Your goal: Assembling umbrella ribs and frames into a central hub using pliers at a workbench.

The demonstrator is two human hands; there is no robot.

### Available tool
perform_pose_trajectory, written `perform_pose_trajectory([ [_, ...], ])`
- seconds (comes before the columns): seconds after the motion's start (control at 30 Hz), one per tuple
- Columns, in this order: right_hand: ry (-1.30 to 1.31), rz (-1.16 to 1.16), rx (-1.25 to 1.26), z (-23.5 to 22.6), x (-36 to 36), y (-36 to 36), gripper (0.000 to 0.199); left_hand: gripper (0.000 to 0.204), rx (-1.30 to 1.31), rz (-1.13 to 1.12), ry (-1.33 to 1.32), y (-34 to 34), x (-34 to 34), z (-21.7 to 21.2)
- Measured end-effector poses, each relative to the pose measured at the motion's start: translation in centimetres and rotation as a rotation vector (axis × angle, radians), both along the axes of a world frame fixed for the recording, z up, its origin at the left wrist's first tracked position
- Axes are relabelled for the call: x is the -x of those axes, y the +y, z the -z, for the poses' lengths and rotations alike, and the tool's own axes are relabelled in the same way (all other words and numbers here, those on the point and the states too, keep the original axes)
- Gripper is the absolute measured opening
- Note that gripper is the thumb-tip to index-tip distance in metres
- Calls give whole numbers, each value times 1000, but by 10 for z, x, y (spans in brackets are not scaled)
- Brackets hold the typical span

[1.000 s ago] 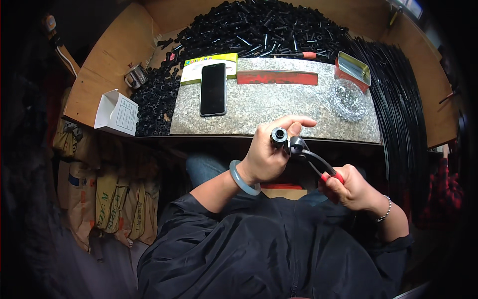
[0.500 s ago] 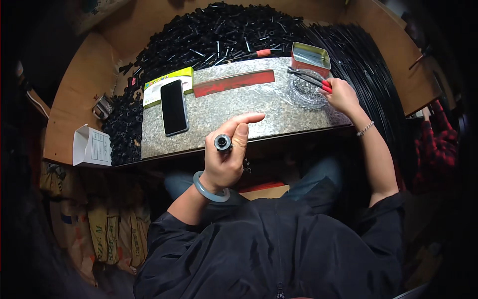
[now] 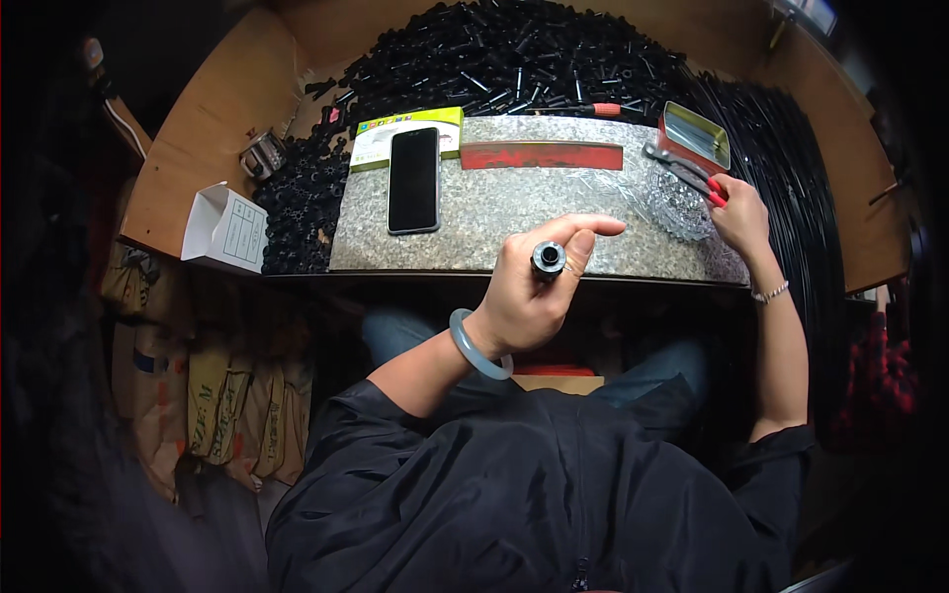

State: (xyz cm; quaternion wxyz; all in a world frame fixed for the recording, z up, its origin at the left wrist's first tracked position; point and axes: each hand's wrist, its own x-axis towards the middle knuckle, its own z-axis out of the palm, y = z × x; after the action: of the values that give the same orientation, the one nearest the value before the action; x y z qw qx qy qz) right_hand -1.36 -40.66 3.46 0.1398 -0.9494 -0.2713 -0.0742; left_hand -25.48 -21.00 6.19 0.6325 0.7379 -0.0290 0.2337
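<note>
My left hand [image 3: 532, 292] is closed around a black tube-shaped part [image 3: 549, 259] with a metal-rimmed round end, which points up toward me. Its index finger stretches out to the right. In my right hand [image 3: 741, 212] is a pair of pliers [image 3: 685, 170] with red grips and dark jaws. They lie tilted over a clear round dish [image 3: 682, 219] holding small shiny pieces, too fine to make out. Just behind the pliers stands a red tin [image 3: 714, 156] with thin metal rods or wires inside.
A phone [image 3: 413, 183] leans on a green-and-white box [image 3: 371, 143] upon the speckled board [image 3: 474, 222], beside a red bar [image 3: 544, 156]. Black parts [image 3: 514, 54] heap behind; long black rods [image 3: 791, 188] lie right. A white carton [image 3: 227, 229] stands left.
The whole view has shifted, so the bench appears farther right. My left hand still grips the black tube-shaped part, and my right hand keeps the pliers over the dish.
</note>
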Motion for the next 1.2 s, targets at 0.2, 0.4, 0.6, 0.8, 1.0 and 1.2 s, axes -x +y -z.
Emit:
perform_pose_trajectory([
  [0.2, 989, -473, -1129, -21, 101, 32, 16, 24, 17, 2, 55, -6, 4, -4],
  [0.4, 86, -657, -913, -42, 135, 42, 8, 21, 33, 7, 17, -12, 1, -4],
  [0.6, -414, -787, -782, -38, 135, 48, 17, 21, 73, 9, 36, -14, 3, -4],
  [0.8, -149, -904, -1126, -22, 159, 69, 20, 30, 15, 6, -122, -13, 1, 6],
  [1.0, -208, -961, -1214, -14, 168, 85, 23, 50, 131, 85, -86, -12, 1, 9],
  [1.2, -201, -961, -1248, -11, 170, 94, 20, 66, 131, 86, -162, -10, 0, 13],
])
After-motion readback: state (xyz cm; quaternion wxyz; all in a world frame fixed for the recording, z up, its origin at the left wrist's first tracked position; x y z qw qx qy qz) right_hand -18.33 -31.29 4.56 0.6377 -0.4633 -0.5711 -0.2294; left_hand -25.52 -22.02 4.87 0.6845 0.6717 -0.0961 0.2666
